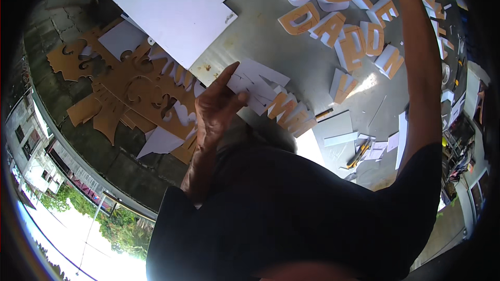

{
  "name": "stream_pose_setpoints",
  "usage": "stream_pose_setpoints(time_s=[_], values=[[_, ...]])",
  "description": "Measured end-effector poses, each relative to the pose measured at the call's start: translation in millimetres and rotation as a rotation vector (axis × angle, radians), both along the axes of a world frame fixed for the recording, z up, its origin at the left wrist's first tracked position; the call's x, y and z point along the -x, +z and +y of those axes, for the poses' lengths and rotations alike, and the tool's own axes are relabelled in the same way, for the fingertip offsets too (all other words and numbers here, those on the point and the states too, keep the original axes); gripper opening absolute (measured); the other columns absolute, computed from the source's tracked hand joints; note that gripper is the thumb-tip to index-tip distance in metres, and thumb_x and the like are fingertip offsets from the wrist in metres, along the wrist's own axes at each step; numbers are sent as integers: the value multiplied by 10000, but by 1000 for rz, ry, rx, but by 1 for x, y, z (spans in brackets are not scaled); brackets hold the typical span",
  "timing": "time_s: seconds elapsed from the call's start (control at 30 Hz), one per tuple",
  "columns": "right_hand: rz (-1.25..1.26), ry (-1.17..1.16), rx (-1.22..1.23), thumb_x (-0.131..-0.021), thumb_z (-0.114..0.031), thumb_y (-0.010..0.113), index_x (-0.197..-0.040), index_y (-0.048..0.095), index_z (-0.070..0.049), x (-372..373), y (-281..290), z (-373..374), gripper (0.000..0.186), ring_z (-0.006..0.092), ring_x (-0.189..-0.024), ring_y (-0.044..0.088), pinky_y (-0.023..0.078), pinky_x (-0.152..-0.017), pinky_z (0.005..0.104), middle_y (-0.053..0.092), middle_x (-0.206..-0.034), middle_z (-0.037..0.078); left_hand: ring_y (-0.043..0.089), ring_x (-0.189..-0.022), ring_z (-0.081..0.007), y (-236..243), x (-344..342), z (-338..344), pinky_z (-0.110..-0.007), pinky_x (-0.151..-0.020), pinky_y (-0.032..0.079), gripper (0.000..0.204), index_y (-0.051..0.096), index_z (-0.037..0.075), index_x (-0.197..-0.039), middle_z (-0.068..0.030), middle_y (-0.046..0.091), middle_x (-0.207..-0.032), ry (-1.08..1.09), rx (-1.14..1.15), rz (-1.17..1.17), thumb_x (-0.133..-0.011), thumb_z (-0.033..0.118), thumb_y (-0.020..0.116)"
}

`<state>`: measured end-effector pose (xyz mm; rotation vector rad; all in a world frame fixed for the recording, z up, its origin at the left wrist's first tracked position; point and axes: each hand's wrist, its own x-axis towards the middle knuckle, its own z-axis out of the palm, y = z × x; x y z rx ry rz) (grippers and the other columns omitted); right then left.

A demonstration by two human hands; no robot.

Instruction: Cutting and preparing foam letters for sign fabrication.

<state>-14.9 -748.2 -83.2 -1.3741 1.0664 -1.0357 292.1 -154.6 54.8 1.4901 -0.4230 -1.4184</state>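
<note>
My left hand (212, 108) is closed on a white board piece (252, 84), with the thumb over its near edge and a finger along its left corner. Dark pen lines run across this piece, and a pointed notch is cut into its right side. Just right of it stand thick letter-shaped pieces (294, 114) with brown faces and white sides. My right arm stretches up past the right side of the table, and its hand lies beyond the upper edge of the picture.
More brown-faced letter pieces (332, 30) spread over the grey table (291, 57). A large white sheet (177, 10) covers its far left. Cut brown cardboard scraps (130, 91) lie on the ground at left. A yellow-and-black cutter knife (358, 154) lies among white offcuts at right.
</note>
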Motion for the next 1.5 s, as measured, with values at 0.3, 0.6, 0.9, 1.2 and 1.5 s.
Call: stream_pose_setpoints(time_s=[0.3, 0.6, 0.9, 1.2, 1.5], values=[[169, 79, -159, -1004, -295, 692, -1144, 689, -60, 56, 146, 379, 273, 137, -766, 682, 576, -649, 292, 721, -942, 38, 679, -1017, -164, 10, 78, 11, -310, -898, 593, 577, 539, -6, -1456, -123, 714, -1155, -167, 273, -1, -914, -12, 734], [112, -348, -434, -1038, -259, 608, -1113, 711, 38, 163, 168, 666, 323, 132, -741, 671, 524, -630, 282, 742, -898, 88, 674, -958, -139, 22, 190, 59, -291, -851, 589, 573, 541, 12, -1463, -113, 712, -1106, -519, 285, 90, -925, 9, 738], [585, -574, 25, -851, -131, 806, -1101, 718, -60, 176, 192, 782, 274, 243, -906, 692, 563, -736, 362, 706, -1053, 108, 663, -999, -135, 29, 274, 112, -285, -874, 571, 560, 522, -5, -1473, -113, 696, -1125, -789, 373, 100, -947, -6, 714], [518, -721, -57, -934, -218, 747, -1134, 707, -26, 190, 170, 825, 280, 222, -841, 693, 564, -740, 359, 713, -1055, 134, 648, -917, -120, 10, 286, 136, -272, -831, 562, 538, 537, -25, -1454, -102, 689, -1068, -872, 377, 29, -949, 12, 721], [700, -786, -315, -964, -151, 677, -1141, 731, -36, 223, 95, 888, 217, 205, -899, 738, 585, -750, 334, 753, -1047, 112, 657, -864, -117, -52, 280, 135, -275, -797, 576, 514, 554, -32, -1434, -101, 711, -1022, -882, 310, -25, -947, 8, 714]])
